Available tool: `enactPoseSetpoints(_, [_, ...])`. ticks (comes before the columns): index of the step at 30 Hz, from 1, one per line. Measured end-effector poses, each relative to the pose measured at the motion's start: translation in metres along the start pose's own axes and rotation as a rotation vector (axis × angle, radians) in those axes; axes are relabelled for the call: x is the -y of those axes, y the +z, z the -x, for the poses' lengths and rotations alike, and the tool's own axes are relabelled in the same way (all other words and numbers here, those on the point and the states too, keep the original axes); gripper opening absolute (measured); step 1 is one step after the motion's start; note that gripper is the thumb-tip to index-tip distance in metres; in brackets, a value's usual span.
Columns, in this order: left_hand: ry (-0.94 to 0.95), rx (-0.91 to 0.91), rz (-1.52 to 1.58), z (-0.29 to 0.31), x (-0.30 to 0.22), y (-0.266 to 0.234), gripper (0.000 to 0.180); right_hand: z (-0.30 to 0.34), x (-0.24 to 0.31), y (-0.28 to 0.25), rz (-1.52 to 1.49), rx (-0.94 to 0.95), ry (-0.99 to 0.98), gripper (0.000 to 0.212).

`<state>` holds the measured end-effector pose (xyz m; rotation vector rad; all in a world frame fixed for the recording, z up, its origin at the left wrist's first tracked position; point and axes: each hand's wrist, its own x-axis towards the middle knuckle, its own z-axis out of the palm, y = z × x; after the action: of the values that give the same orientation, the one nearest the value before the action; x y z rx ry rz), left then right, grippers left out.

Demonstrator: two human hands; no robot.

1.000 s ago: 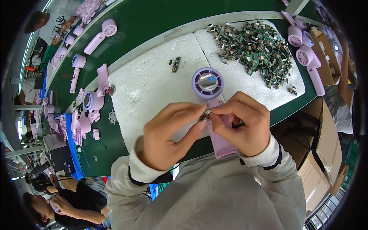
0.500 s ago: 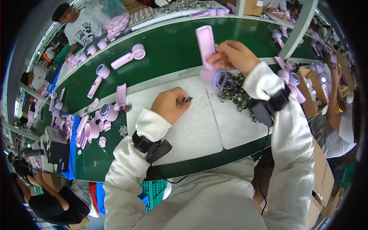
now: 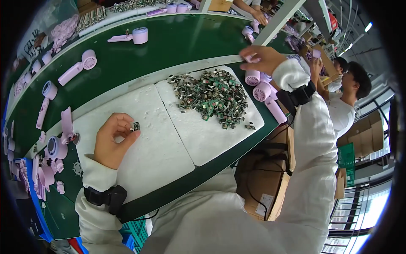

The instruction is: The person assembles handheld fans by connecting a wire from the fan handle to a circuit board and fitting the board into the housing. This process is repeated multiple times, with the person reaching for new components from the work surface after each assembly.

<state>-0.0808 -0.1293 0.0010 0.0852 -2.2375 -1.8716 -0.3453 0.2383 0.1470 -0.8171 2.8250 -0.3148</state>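
My left hand (image 3: 113, 142) pinches a small circuit board (image 3: 136, 126) between thumb and fingertips, above the white foam sheet (image 3: 152, 148). My right hand (image 3: 264, 60) reaches to the far right, its fingers curled round the pink handle of a handheld fan (image 3: 252, 77) beside the foam. Other pink fans (image 3: 262, 91) lie close below that hand. A heap of small green and silver circuit boards (image 3: 215, 97) covers much of the right foam sheet (image 3: 190, 148). On the green belt (image 3: 177, 46), a pink fan (image 3: 140, 36) lies with its thin handle part pointing left.
More fans (image 3: 89, 59) rest along the belt on the left. Pink casing parts (image 3: 46, 173) crowd the left table end by a blue bin (image 3: 36, 203). A white post (image 3: 279, 23) stands beyond my right hand. Cardboard boxes (image 3: 266, 186) and a co-worker (image 3: 349, 97) are at right.
My view has turned right. My right hand has left the fan it was handling, which now lies on the belt, and moved to the fans at right. My left hand still holds the circuit board.
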Motion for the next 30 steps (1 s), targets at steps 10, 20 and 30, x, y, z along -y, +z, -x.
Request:
enactPoseSetpoints(10, [0.028, 0.047, -0.106, 0.004, 0.012, 0.001, 0.024, 0.086, -0.091, 0.043, 0.213, -0.005, 0.215, 0.111])
enactPoseSetpoints(20, [0.078, 0.059, -0.149, 0.003, 0.009, 0.001, 0.022, 0.099, -0.094, 0.070, 0.297, -0.264, 0.079, 0.096])
enactPoseSetpoints(30, [-0.057, 0.067, 0.099, 0.007, -0.019, -0.007, 0.020, 0.096, -0.047, 0.044, 0.332, -0.408, 0.076, 0.057])
